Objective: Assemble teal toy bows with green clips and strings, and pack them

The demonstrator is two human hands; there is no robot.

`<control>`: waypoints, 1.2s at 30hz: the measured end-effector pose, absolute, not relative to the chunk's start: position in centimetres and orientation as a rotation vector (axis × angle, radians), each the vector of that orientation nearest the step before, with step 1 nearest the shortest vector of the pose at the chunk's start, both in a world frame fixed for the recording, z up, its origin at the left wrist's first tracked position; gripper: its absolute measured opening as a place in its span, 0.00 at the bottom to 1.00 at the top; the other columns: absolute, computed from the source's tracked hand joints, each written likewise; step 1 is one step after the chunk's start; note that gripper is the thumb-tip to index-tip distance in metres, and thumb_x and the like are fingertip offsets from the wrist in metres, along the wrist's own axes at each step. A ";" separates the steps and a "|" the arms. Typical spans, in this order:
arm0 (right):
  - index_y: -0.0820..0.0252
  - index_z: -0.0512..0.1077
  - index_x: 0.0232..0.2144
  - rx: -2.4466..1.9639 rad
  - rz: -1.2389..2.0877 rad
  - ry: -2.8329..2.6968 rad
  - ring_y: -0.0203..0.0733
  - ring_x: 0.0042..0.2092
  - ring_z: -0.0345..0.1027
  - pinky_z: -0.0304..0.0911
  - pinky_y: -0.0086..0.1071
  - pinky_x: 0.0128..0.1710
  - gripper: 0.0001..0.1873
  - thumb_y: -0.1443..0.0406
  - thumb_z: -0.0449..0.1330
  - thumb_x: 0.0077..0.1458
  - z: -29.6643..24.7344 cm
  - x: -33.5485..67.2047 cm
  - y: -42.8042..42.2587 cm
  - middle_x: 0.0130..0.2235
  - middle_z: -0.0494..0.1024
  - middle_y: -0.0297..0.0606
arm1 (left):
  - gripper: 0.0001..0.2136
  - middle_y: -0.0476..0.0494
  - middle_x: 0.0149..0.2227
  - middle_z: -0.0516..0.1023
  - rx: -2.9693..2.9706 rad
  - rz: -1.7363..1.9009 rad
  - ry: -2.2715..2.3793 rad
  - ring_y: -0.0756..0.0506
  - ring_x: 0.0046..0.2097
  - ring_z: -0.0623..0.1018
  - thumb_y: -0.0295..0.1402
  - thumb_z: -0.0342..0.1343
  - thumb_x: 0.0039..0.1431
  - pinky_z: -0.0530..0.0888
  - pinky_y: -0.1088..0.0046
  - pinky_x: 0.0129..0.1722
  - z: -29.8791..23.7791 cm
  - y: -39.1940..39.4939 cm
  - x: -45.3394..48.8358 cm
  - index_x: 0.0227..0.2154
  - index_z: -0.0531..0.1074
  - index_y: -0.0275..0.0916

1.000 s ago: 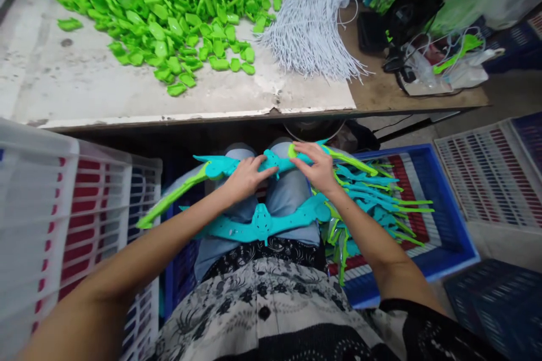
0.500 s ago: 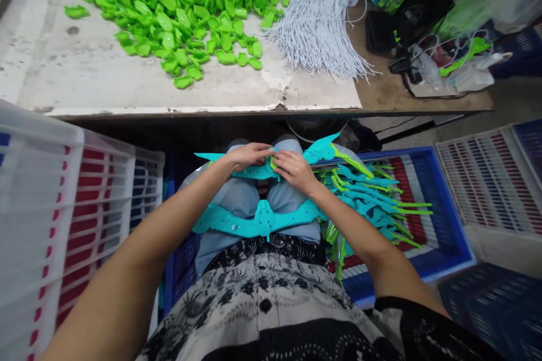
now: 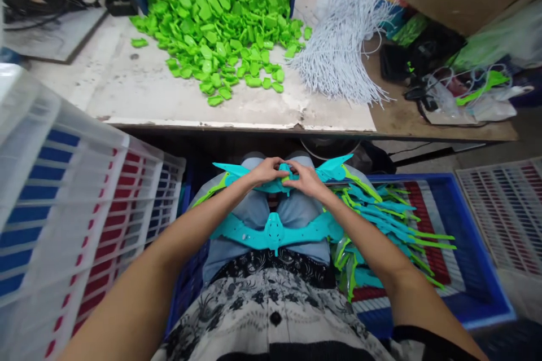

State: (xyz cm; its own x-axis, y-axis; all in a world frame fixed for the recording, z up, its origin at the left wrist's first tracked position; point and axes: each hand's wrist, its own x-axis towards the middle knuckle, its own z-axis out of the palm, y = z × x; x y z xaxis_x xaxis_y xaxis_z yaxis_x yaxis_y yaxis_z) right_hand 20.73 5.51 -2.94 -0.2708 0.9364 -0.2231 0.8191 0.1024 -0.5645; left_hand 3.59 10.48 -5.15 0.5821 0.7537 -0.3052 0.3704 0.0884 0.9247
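Across my knees lies a turquoise wing-shaped plastic part (image 3: 336, 168) with lime-green strips at both ends. My left hand (image 3: 267, 171) grips its middle from the left, fingers curled around the centre. Against the other side of that centre is my right hand (image 3: 306, 179), thumb and fingers closed on it. Between the fingertips shows a small lime-green piece (image 3: 285, 179), partly hidden by them. A second turquoise wing-shaped part (image 3: 274, 231), with holes in its raised centre, rests on my lap nearer my body, touched by neither hand.
On the worktable (image 3: 161, 107) lie a heap of lime-green plastic pieces (image 3: 215, 28) and a bundle of white cords (image 3: 342, 45). A blue crate (image 3: 486, 271) at the right holds several turquoise-and-green parts (image 3: 381, 220). White plastic baskets (image 3: 122, 180) stand close on my left.
The view has shifted, showing more of the table's back. Both hands stay at the part's centre; the right fingers have drawn up so the thumb and the green piece show more.
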 end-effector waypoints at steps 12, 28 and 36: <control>0.64 0.72 0.44 -1.082 -0.049 -2.529 0.49 0.49 0.60 0.56 0.42 0.49 0.14 0.70 0.48 0.60 4.9 6.7 20.6 0.47 0.73 0.47 | 0.33 0.25 0.53 0.68 2.615 0.298 1.228 0.31 0.56 0.67 0.42 0.54 0.55 0.57 0.49 0.58 -5.8 3.2 2.7 0.60 0.55 0.28; 0.63 0.76 0.35 -1.741 0.310 -2.034 0.45 0.41 0.69 0.63 0.36 0.44 0.10 0.67 0.55 0.54 4.0 14.5 20.7 0.38 0.76 0.43 | 0.24 0.46 0.22 0.74 1.908 -0.234 0.725 0.48 0.26 0.72 0.56 0.57 0.46 0.62 0.74 0.27 -1.3 14.0 0.9 0.22 0.74 0.36; 0.61 0.74 0.41 -1.200 0.280 -2.443 0.47 0.50 0.63 0.56 0.41 0.54 0.13 0.67 0.59 0.52 2.8 16.4 22.1 0.46 0.75 0.41 | 0.21 0.48 0.28 0.77 1.642 -0.117 0.836 0.47 0.31 0.72 0.51 0.62 0.40 0.65 0.75 0.30 -2.6 15.4 2.1 0.29 0.77 0.37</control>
State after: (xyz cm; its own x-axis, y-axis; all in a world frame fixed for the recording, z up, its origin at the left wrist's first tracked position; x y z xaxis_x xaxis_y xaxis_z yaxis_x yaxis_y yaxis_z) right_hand 16.35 22.12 2.80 -0.5497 0.7918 0.2662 0.7110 0.6107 -0.3486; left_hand 2.07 15.37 -2.64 0.7338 0.4513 -0.5078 0.5736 -0.0111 0.8191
